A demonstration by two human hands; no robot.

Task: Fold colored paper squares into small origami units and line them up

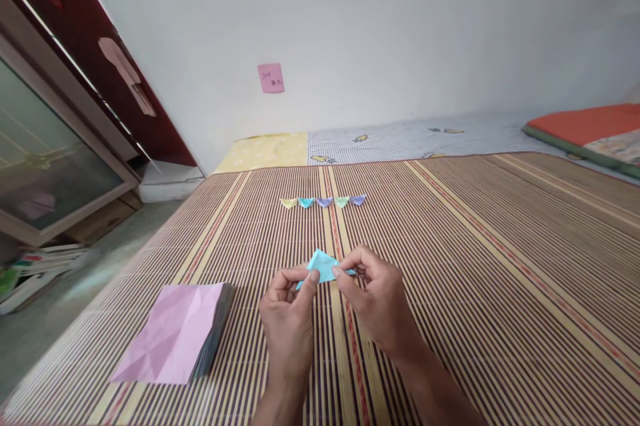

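Note:
A small piece of turquoise paper [323, 265], folded with a peak at the top, is held between my two hands above the striped mat. My left hand [290, 303] pinches its left side with thumb and fingers. On the right side, my right hand [375, 296] grips the paper between thumb and fingertips. Beyond the hands, a row of several small folded paper shapes [324, 202] in yellow, turquoise, purple and green lies on the mat. To the left of my left hand lies a stack of square paper [173, 333] with a creased pink sheet on top.
The striped bamboo mat [450, 266] covers the bed. Behind it show yellow cloth [270, 151] and a checked sheet [380, 143]. Folded orange bedding [590, 123] sits at the far right. A pink note [271, 78] is on the wall. Books [45, 269] lie low at left.

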